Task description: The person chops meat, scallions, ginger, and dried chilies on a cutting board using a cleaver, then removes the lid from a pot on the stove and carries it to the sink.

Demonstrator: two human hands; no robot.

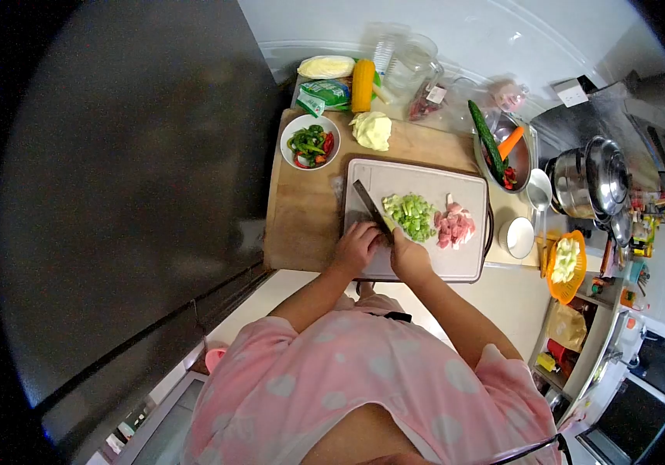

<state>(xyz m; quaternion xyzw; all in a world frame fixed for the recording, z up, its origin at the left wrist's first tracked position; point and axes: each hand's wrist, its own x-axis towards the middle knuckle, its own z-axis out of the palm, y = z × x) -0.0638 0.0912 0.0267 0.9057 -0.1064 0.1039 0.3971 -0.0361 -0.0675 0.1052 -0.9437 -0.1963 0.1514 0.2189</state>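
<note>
Nearest, a pink spotted shirt [332,364] is worn. A knife [368,202] is gripped by the right hand [408,256] over the cutting board [460,263]; beside it the left hand [356,248] is curled, and whether anything is held cannot be told. Chopped greens [410,215] and meat [455,226] are spread alongside.

The person's bare forearms [313,297] converge on the cutting board [456,267]. The left hand [357,246] lies over its near left corner, fingers curled; the right hand [409,254], closed in a grip, is just beside, nearer the board's middle.
</note>
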